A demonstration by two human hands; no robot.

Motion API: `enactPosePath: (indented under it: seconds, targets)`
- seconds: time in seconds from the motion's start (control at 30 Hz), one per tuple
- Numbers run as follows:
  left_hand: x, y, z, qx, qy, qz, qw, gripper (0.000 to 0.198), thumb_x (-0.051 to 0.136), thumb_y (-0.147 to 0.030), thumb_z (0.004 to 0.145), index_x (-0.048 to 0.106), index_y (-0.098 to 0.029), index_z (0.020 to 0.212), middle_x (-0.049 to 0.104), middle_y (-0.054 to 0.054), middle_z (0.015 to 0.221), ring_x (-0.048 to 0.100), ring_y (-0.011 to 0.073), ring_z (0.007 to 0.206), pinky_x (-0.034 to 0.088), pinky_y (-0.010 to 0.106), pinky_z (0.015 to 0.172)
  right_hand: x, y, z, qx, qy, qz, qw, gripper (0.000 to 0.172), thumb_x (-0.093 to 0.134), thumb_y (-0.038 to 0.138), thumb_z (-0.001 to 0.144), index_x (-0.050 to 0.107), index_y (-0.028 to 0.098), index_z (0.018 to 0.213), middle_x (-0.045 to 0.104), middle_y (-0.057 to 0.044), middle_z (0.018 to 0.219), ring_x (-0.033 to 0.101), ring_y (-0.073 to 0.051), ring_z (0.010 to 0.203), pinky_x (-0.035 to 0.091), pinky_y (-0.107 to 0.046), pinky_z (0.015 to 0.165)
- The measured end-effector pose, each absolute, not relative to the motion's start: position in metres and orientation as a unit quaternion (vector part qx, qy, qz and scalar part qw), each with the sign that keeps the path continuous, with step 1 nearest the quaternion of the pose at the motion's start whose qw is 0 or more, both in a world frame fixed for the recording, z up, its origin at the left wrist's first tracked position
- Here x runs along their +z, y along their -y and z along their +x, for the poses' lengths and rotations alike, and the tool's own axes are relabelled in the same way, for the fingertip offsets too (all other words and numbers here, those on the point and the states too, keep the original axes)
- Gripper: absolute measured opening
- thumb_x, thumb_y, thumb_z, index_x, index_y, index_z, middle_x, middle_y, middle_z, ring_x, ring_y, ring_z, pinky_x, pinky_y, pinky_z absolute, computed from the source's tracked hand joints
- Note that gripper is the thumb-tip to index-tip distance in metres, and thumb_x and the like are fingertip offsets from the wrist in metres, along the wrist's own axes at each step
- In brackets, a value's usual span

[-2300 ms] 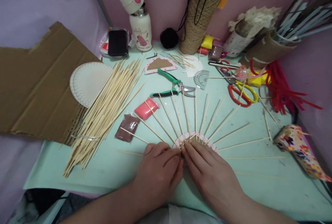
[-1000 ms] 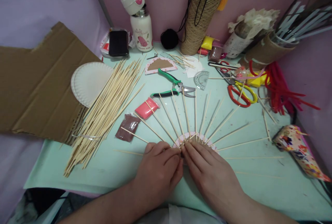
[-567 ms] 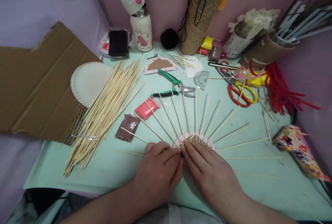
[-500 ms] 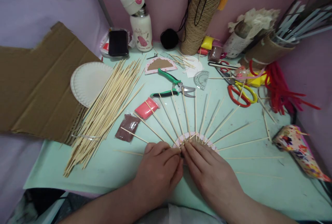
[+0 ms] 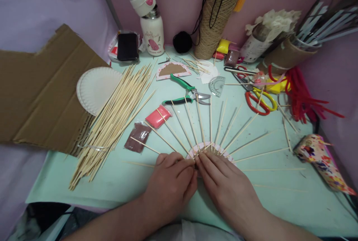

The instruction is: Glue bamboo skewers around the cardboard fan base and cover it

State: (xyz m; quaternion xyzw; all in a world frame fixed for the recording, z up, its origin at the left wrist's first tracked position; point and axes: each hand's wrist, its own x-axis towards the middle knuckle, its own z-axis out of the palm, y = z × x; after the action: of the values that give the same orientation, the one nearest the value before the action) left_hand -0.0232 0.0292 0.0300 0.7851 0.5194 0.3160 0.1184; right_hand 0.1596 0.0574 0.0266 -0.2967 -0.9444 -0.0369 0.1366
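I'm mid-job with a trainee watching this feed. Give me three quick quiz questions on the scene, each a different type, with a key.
1. Multiple choice: what do the left hand and right hand meet over?
A) the scissors
B) the pink-edged card with fanned sticks around it
C) the spool of twine

2. True or false: the green-handled pruners lie with their handles spread apart.

3. Fill in the blank: the bundle of loose sticks lies across the edge of a round white ____.

Key: 1: B. 2: True. 3: plate.
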Motion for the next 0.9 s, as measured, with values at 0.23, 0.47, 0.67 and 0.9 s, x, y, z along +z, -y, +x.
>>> enactPosePath:
  seconds: [0.23, 0.47, 0.67, 0.9]
  targets:
    - [0.031, -0.029, -0.022, 0.321, -0.518, 0.784, 0.113, 0.016, 0.055, -0.014, 0.091, 0.067, -0.015, 0.081, 0.075, 0.0, 0.088, 0.059, 0.0187, 0.078, 0.042, 0.037, 0.07, 0.028, -0.058, 0.157, -0.034, 0.941, -0.3, 0.156, 0.04, 0.035, 0.011, 0.098, 0.073, 0.006, 0.11, 0.074, -0.011, 0.115, 0.066, -0.027, 0.106, 0.057, -0.041, 0.09]
    - [0.029, -0.027, -0.023, 0.312, -0.523, 0.785, 0.113, 0.016, 0.055, -0.015, 0.092, 0.067, -0.016, 0.081, 0.076, 0.001, 0.09, 0.059, 0.019, 0.079, 0.04, 0.037, 0.071, 0.03, -0.061, 0.157, -0.021, 0.943, -0.297, 0.151, 0.04, 0.035, 0.011, 0.098, 0.073, 0.007, 0.11, 0.074, -0.011, 0.114, 0.067, -0.027, 0.105, 0.058, -0.039, 0.088]
    - [0.029, -0.027, -0.023, 0.314, -0.521, 0.784, 0.125, 0.014, 0.056, -0.014, 0.091, 0.067, -0.016, 0.083, 0.075, 0.001, 0.091, 0.059, 0.0191, 0.08, 0.04, 0.037, 0.071, 0.03, -0.068, 0.16, 0.037, 0.94, -0.293, 0.173, 0.034, 0.041, 0.015, 0.099, 0.068, 0.005, 0.116, 0.073, -0.013, 0.115, 0.065, -0.028, 0.106, 0.058, -0.044, 0.088]
    - [0.029, -0.026, -0.023, 0.331, -0.522, 0.778, 0.113, 0.012, 0.057, -0.015, 0.091, 0.067, -0.016, 0.084, 0.076, 0.001, 0.093, 0.06, 0.019, 0.081, 0.041, 0.037, 0.071, 0.039, -0.075, 0.179, 0.069, 0.914, -0.324, 0.235, 0.032, 0.051, 0.008, 0.093, 0.061, 0.004, 0.123, 0.067, -0.018, 0.118, 0.06, -0.027, 0.113, 0.054, -0.043, 0.09]
